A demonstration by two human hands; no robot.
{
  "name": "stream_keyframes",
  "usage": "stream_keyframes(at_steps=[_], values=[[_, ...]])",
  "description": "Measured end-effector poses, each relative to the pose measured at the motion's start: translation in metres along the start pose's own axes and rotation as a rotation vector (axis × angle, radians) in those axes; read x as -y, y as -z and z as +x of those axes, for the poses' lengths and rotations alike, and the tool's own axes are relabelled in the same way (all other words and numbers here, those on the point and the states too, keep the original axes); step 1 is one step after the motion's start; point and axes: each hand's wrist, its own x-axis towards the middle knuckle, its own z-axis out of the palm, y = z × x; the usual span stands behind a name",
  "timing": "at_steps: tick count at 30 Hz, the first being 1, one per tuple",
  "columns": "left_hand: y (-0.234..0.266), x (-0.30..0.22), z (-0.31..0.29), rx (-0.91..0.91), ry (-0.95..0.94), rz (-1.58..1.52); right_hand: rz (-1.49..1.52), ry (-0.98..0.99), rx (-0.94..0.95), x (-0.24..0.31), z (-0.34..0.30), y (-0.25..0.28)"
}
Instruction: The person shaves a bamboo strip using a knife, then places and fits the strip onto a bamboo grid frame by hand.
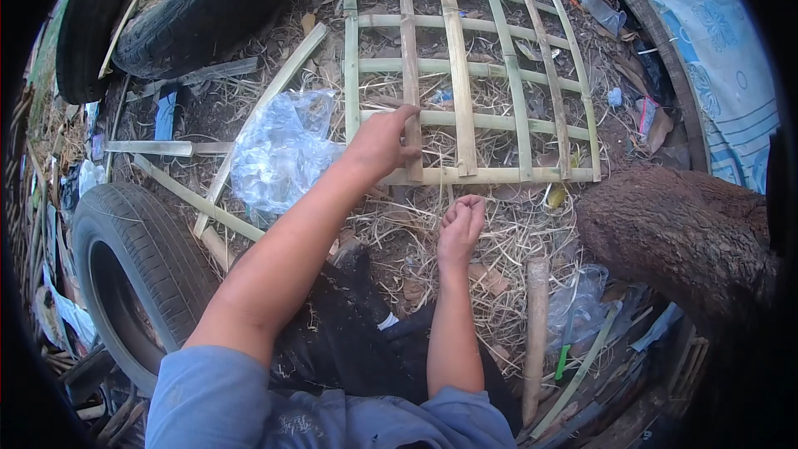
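A lattice of crossed bamboo slats point(460, 100) lies on the straw-strewn ground in front of me. My left hand point(384, 143) is at its near left part, thumb and fingers closed around an upright slat point(411, 58). Just below the lattice's near crosspiece point(499, 175), my right hand point(462, 229) is closed in a pinch, fingers curled. A thin pale strip point(450, 193) appears to run from the crosspiece down into those fingers; its end is hidden in them.
A crumpled clear plastic bag point(278, 150) and loose bamboo strips point(199, 199) lie to the left, near a tyre point(158, 266). More tyres point(212, 12) rest behind. On the right are a thick trunk point(673, 233), a round stick point(536, 316) and a green-handled knife point(563, 362).
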Motion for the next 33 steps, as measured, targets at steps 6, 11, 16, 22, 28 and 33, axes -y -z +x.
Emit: stream_keyframes(at_steps=[6, 11, 16, 22, 28, 33], values=[[0.041, -0.026, -0.009, 0.022, -0.006, 0.106, 0.12, 0.021, 0.105, 0.026, -0.014, 0.012], [0.094, -0.005, -0.02, -0.041, 0.103, 0.18, 0.028, 0.046, 0.11, 0.035, -0.02, 0.028], [0.108, 0.014, -0.026, -0.04, 0.118, 0.201, -0.477, -0.075, 0.197, 0.053, -0.034, 0.053], [0.093, -0.007, -0.028, 0.042, -0.02, 0.188, -0.252, -0.045, 0.266, 0.076, -0.037, 0.041], [0.063, -0.031, -0.036, 0.288, -0.227, -0.044, 0.038, 0.045, 0.264, 0.054, -0.021, 0.003], [0.04, -0.079, -0.056, 0.253, -0.514, 0.078, 0.093, 0.224, 0.091, 0.062, -0.035, -0.013]])
